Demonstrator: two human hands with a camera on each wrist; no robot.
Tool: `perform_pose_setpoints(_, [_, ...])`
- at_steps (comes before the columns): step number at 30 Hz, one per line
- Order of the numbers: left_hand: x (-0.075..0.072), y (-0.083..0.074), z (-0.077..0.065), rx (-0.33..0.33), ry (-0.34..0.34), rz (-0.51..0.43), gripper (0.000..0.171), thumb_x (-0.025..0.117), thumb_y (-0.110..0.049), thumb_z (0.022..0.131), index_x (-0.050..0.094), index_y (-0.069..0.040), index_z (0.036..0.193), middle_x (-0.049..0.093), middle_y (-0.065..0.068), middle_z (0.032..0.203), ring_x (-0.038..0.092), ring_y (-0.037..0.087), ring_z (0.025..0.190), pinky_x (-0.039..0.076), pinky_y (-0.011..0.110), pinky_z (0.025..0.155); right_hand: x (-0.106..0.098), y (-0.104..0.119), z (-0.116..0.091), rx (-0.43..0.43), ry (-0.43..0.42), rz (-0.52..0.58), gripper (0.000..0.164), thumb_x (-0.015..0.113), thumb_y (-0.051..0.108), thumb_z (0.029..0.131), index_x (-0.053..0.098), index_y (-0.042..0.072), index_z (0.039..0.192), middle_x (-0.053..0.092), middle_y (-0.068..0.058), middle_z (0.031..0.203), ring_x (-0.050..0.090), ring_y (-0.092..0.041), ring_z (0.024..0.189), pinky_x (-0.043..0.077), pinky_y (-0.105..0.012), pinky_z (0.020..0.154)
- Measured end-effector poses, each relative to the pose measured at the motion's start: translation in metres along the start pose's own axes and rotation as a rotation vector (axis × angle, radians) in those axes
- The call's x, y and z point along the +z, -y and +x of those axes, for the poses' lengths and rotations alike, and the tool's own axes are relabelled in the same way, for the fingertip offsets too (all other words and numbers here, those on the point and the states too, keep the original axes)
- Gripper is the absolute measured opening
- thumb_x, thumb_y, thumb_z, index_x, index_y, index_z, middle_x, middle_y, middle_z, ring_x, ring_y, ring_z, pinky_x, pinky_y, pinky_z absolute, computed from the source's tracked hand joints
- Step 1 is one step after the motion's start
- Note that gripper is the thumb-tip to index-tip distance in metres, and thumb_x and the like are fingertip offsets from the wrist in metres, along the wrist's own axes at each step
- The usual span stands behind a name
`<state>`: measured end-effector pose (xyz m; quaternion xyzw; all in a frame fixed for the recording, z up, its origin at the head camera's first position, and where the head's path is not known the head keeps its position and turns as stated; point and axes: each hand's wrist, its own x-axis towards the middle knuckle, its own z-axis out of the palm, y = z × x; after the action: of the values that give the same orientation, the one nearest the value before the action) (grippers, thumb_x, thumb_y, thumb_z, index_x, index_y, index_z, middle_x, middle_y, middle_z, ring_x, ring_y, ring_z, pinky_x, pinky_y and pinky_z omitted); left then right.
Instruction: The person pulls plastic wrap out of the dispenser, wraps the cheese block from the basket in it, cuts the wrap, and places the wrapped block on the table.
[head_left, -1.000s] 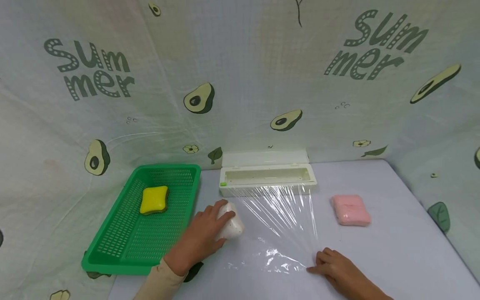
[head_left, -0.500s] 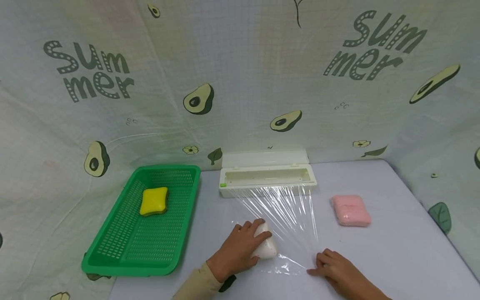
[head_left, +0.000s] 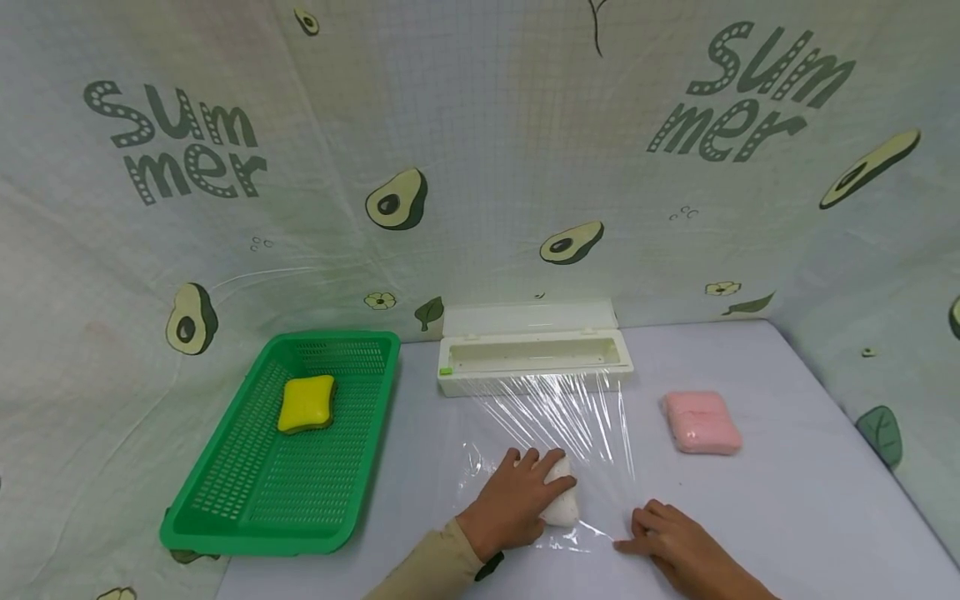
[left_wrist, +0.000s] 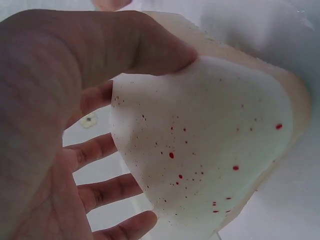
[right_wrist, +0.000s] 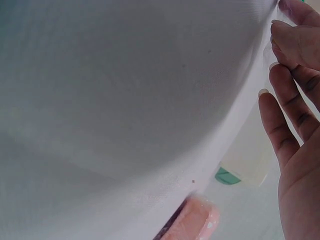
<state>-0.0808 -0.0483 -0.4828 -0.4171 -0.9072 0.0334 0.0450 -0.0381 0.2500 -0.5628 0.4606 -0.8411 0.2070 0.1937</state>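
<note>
My left hand (head_left: 512, 503) grips a white sponge (head_left: 564, 498) over the sheet of cling film (head_left: 551, 417). Up close in the left wrist view, the sponge (left_wrist: 200, 145) fills much of the frame, its pale face speckled with red dots; the thumb lies along one edge and the fingers reach round the other. The film runs toward me from a white dispenser box (head_left: 480, 386), creased and shiny. At the film's near right corner, my right hand (head_left: 675, 542) pinches the edge between thumb and finger.
To the left stands a green basket (head_left: 258, 543) with a yellow sponge (head_left: 307, 403) inside. A glossy pink sponge (head_left: 702, 422) lies on the table to the right. Behind the dispenser, whose lid is raised, hangs a printed cloth (head_left: 480, 150).
My left hand has carried the white sponge rightward from beside the basket to the near part of the film. My right hand stays at the film's corner.
</note>
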Motion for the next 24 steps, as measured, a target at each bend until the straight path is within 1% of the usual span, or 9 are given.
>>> perform_pose_setpoints(2, [0.004,-0.001,0.001,-0.005,0.020,0.014,0.068,0.091,-0.038,0.079,0.063,-0.037,0.141,0.054,-0.003,0.150,0.057,0.015,0.118,0.047,0.035,0.097,0.000,0.000,0.000,-0.001,0.004,-0.004,0.050,0.091,0.003,0.055,0.085,0.026,0.099,0.056,0.014,0.093,0.050,-0.006,0.085,0.044,-0.020,0.075])
perform_pose_setpoints(5, [0.010,-0.001,0.003,-0.018,0.049,0.010,0.068,0.089,-0.037,0.081,0.061,-0.038,0.144,0.052,-0.004,0.153,0.057,0.016,0.121,0.047,0.037,0.100,-0.001,0.000,0.001,0.001,0.011,-0.012,0.050,0.092,0.004,0.054,0.085,0.026,0.099,0.056,0.014,0.093,0.050,-0.006,0.084,0.045,-0.019,0.074])
perform_pose_setpoints(9, [0.016,0.001,0.004,-0.026,0.068,0.001,0.070,0.084,-0.034,0.084,0.058,-0.039,0.149,0.050,-0.004,0.157,0.056,0.016,0.125,0.046,0.039,0.104,-0.001,0.001,0.001,0.006,0.019,-0.011,0.050,0.092,0.004,0.055,0.085,0.027,0.099,0.057,0.014,0.093,0.050,-0.006,0.084,0.044,-0.019,0.074])
perform_pose_setpoints(12, [0.019,0.003,0.003,-0.024,0.083,-0.011,0.075,0.081,-0.035,0.084,0.053,-0.039,0.154,0.047,-0.004,0.161,0.054,0.015,0.128,0.045,0.039,0.106,-0.001,0.002,0.002,0.016,0.033,0.003,0.048,0.092,0.006,0.056,0.085,0.026,0.099,0.057,0.015,0.093,0.050,-0.005,0.084,0.044,-0.018,0.073])
perform_pose_setpoints(14, [0.023,0.006,0.002,-0.027,0.100,-0.039,0.079,0.080,-0.037,0.086,0.047,-0.038,0.159,0.043,-0.004,0.165,0.053,0.016,0.132,0.044,0.039,0.108,-0.001,0.003,0.002,0.023,0.045,0.017,0.049,0.093,0.005,0.056,0.085,0.025,0.100,0.057,0.015,0.092,0.050,-0.005,0.084,0.044,-0.017,0.073])
perform_pose_setpoints(18, [0.028,0.013,-0.004,-0.033,0.121,-0.166,0.088,0.078,-0.038,0.091,0.033,-0.033,0.166,0.031,-0.003,0.172,0.046,0.020,0.144,0.041,0.043,0.115,0.000,0.003,0.003,0.009,0.028,0.011,0.046,0.091,0.004,0.057,0.085,0.024,0.098,0.058,0.015,0.092,0.050,-0.005,0.083,0.044,-0.017,0.073])
perform_pose_setpoints(21, [0.031,0.021,-0.013,-0.061,0.099,-0.244,0.093,0.079,-0.042,0.092,0.028,-0.029,0.169,0.026,-0.002,0.174,0.041,0.021,0.150,0.039,0.044,0.117,0.001,0.000,0.004,-0.022,-0.012,0.003,0.041,0.083,0.005,0.061,0.084,0.024,0.097,0.058,0.015,0.092,0.051,-0.006,0.084,0.044,-0.019,0.075])
perform_pose_setpoints(23, [0.032,0.026,-0.023,-0.098,0.064,-0.261,0.095,0.082,-0.046,0.090,0.030,-0.026,0.167,0.031,0.000,0.172,0.041,0.020,0.149,0.039,0.044,0.116,0.000,-0.001,0.004,-0.039,-0.032,0.012,0.038,0.077,0.005,0.064,0.084,0.023,0.097,0.057,0.015,0.091,0.051,-0.006,0.085,0.044,-0.020,0.075])
perform_pose_setpoints(24, [0.033,0.029,-0.028,-0.120,0.041,-0.261,0.096,0.084,-0.048,0.088,0.034,-0.022,0.165,0.035,0.001,0.169,0.042,0.020,0.147,0.039,0.043,0.115,0.000,-0.002,0.005,-0.045,-0.036,0.015,0.038,0.076,0.005,0.064,0.084,0.023,0.098,0.057,0.015,0.091,0.051,-0.006,0.086,0.044,-0.020,0.076])
